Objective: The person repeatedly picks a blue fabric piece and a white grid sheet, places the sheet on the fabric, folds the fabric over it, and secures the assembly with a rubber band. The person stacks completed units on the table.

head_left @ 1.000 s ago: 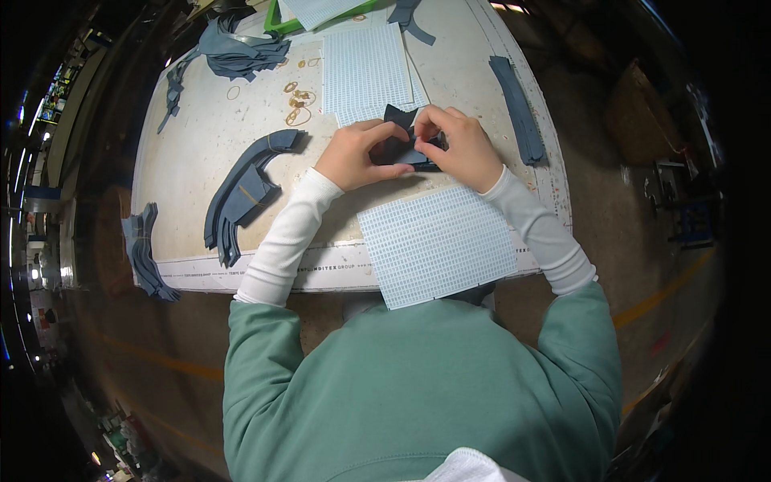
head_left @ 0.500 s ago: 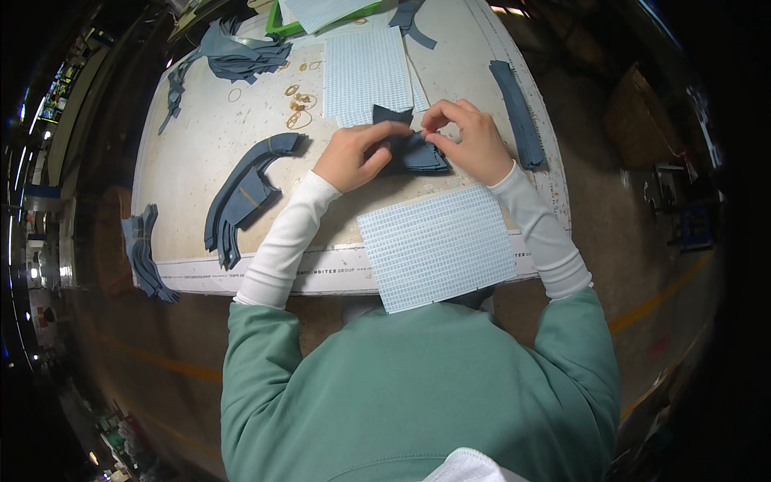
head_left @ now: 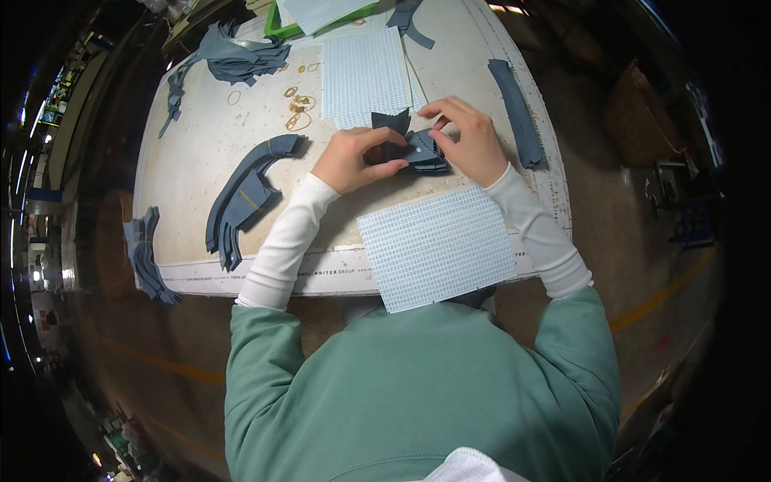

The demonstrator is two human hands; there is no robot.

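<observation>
A small stack of dark blue fabric pieces (head_left: 419, 150) lies on the pale table (head_left: 201, 161) between my two hands. My left hand (head_left: 353, 159) presses on the left side of the stack with its fingers closed over it. My right hand (head_left: 467, 136) pinches the top piece at the stack's right edge, thumb and forefinger together. A blue-checked sheet (head_left: 438, 245) lies just below my hands and hangs over the table's near edge.
A second checked sheet (head_left: 365, 72) lies beyond my hands. Curved blue fabric pieces (head_left: 245, 197) sit to the left, more fabric (head_left: 233, 56) at the far left, a long blue strip (head_left: 518, 120) on the right. Rubber bands (head_left: 297, 108) lie scattered. Fabric scraps (head_left: 144, 257) hang off the left edge.
Both hands with the fabric stack have shifted slightly up the table, away from the near checked sheet. My right hand's fingers have moved onto the top piece.
</observation>
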